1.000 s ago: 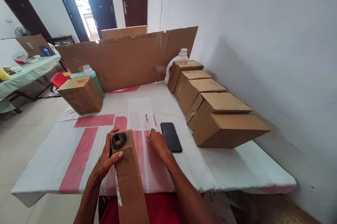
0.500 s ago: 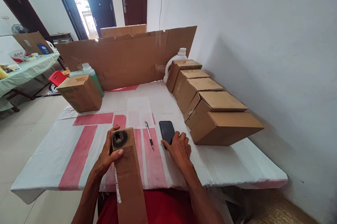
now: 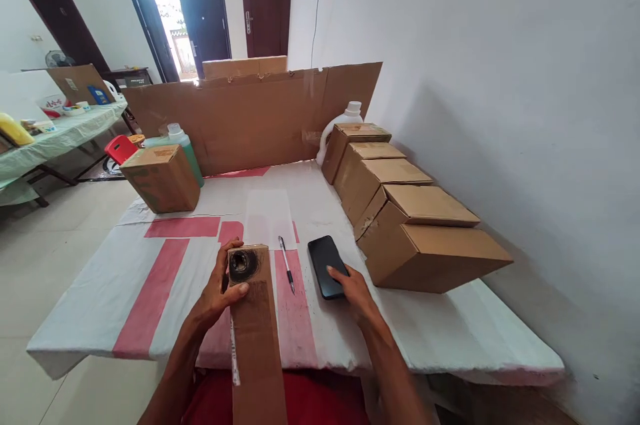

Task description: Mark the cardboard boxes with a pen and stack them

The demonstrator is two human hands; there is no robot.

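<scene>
Long brown cardboard strip with a dark round hole near its far end: flat on the white-and-red table cover, running from the table's near edge toward its middle. Left hand: closed on the strip's far end, thumb pressed on top just below the hole, fingers wrapped around the left edge. Right hand: fingers extended and loosely spread, fingertips resting on the near right corner of the black flat rectangular phone; nothing gripped. Phone: face up on the cover, just right of the slim black-and-silver pen, which lies between strip and phone. Right of the phone: row of five closed brown cardboard boxes along the white wall. Far left: single brown cardboard box beside a green bottle. Rear: upright brown cardboard sheet.
</scene>
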